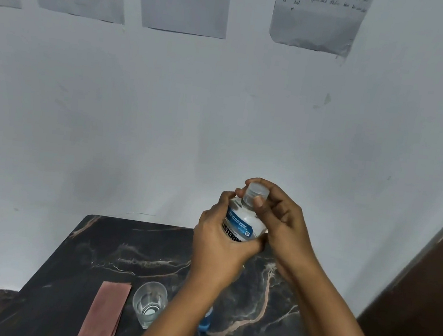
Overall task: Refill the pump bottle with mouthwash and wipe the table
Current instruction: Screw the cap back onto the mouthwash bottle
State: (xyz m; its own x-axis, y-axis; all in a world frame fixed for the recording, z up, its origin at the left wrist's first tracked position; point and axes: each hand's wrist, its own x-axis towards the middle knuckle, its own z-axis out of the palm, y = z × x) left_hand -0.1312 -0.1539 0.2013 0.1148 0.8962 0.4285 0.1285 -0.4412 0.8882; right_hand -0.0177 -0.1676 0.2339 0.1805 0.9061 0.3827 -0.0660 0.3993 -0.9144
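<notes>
Above the dark marble worktop (129, 243): left hand (219, 247) clasping the mouthwash bottle (244, 220) body, steadying it aloft; right hand (280, 218) pinching the cap (256, 192), likely for unscrewing. Pump bottle not identifiable.

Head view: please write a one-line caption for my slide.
Left hand holds the mouthwash bottle above the table while right hand grips its cap.

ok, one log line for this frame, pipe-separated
left hand grips mouthwash bottle body, held above table | right hand pinches cap, cap still on | glass, folded cloth untouched
</notes>
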